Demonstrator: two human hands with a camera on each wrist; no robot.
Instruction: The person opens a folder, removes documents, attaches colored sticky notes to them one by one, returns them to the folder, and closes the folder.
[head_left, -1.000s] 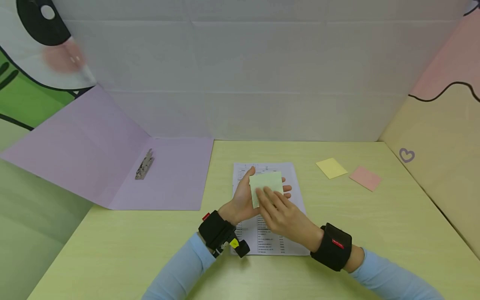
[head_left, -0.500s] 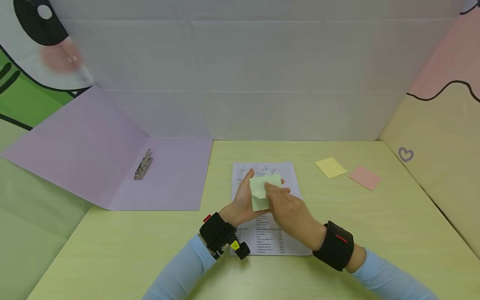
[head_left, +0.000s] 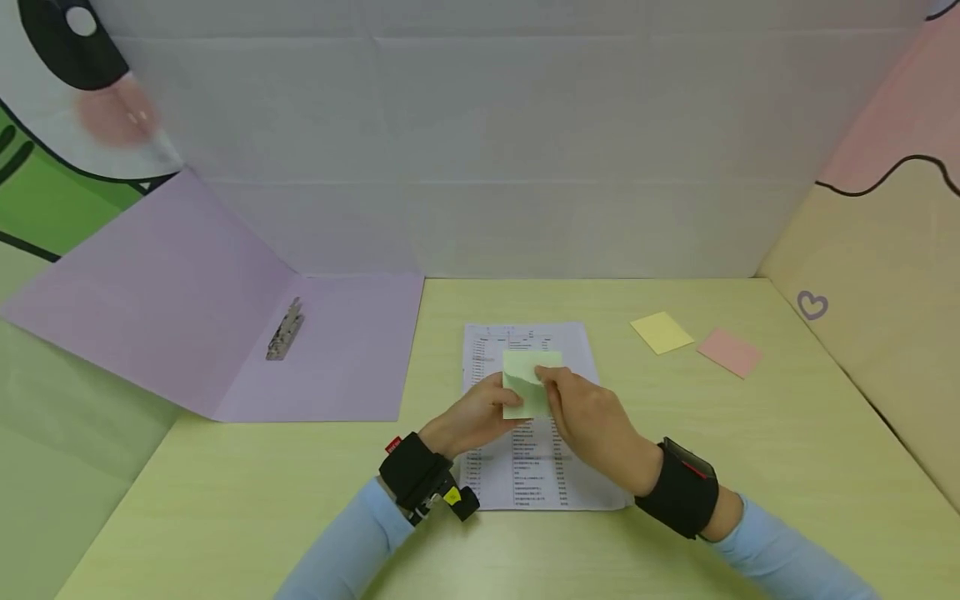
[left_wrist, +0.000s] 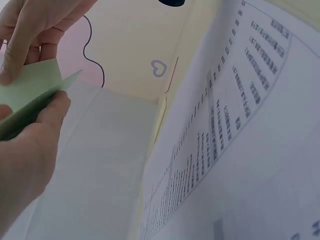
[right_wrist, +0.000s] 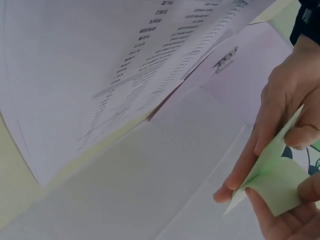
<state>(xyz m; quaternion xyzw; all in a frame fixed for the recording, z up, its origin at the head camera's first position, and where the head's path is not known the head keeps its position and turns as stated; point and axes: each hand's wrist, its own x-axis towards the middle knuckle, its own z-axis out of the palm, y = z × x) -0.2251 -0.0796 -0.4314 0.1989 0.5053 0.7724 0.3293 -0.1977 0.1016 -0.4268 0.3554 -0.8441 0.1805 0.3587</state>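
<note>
A light green sticky note pad (head_left: 534, 406) is held above the printed sheet (head_left: 536, 479) in the head view. My left hand (head_left: 471, 418) grips the pad from the left, thumb on its face and fingers beneath. My right hand (head_left: 600, 417) pinches the top sticky note (head_left: 521, 362) between thumb and fingers. In the right wrist view that note (right_wrist: 282, 187) bends away from the pad (right_wrist: 280, 142), still meeting it along one side. The left wrist view also shows a gap between note (left_wrist: 35, 80) and pad.
An open purple folder (head_left: 352, 358) with a metal clip (head_left: 286, 331) stands at the left. A yellow sticky note (head_left: 662, 332) and a pink one (head_left: 730, 352) lie at the right of the table (head_left: 765, 467). A white wall panel (head_left: 525, 150) closes the back.
My left thumb has come down onto the pad, which lay on the open palm before. The right hand has gone from flat fingers on the pad to pinching and lifting the top note.
</note>
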